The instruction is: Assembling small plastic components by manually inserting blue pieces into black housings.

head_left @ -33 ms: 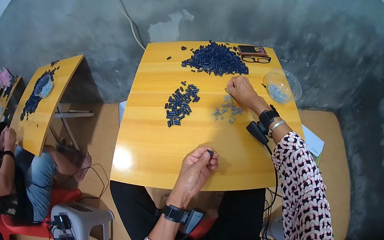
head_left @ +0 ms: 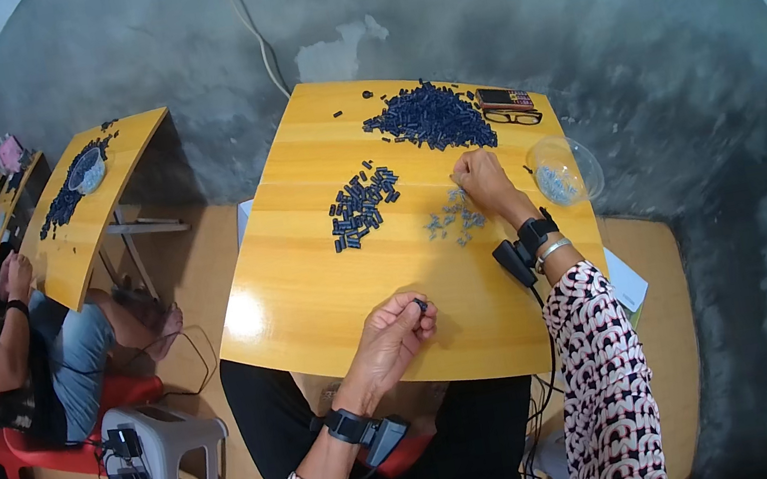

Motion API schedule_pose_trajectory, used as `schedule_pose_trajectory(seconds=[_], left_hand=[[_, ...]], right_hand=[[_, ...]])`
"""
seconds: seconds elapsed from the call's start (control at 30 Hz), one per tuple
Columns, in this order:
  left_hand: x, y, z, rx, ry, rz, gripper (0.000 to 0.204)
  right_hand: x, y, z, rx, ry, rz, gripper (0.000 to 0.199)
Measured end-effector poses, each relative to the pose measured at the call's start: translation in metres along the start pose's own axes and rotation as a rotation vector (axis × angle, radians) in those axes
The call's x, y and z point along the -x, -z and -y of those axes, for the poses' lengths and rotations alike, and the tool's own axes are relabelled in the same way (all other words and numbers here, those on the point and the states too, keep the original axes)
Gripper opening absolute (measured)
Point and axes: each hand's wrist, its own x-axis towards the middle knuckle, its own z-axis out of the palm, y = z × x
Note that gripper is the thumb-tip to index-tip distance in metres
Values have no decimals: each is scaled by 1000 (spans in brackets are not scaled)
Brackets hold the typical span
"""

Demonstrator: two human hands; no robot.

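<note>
My left hand [head_left: 394,336] is closed near the front edge of the yellow table [head_left: 312,297], pinching a small black plastic piece [head_left: 420,305] whose end shows between thumb and fingers. Farther off, my right hand [head_left: 483,177] has its fingers drawn together just above a scatter of small silvery screw-like parts [head_left: 454,219]. Whatever those fingers hold, if anything, is hidden. Past that hand lies a large heap of black plastic pieces [head_left: 429,118]. A smaller group of similar short black pieces [head_left: 363,207] is spread left of the silvery parts.
At the right edge sits a clear round tub [head_left: 557,172] with more silvery parts. Glasses [head_left: 513,117] and a dark phone-like device [head_left: 504,98] lie by the heap. A cable [head_left: 548,334] hangs from my right wrist device. Another person [head_left: 9,333] sits left at a separate table [head_left: 129,145].
</note>
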Motion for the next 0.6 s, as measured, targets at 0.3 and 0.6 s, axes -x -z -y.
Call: schedule_pose_trajectory(seconds=[0.3, 0.6], left_hand=[[-2, 0, 3, 58, -4, 16, 12], [-2, 4, 2, 101, -45, 27, 12]], right_hand=[[-2, 15, -3, 12, -22, 17, 11], [86, 42, 53, -439, -31, -14, 8]])
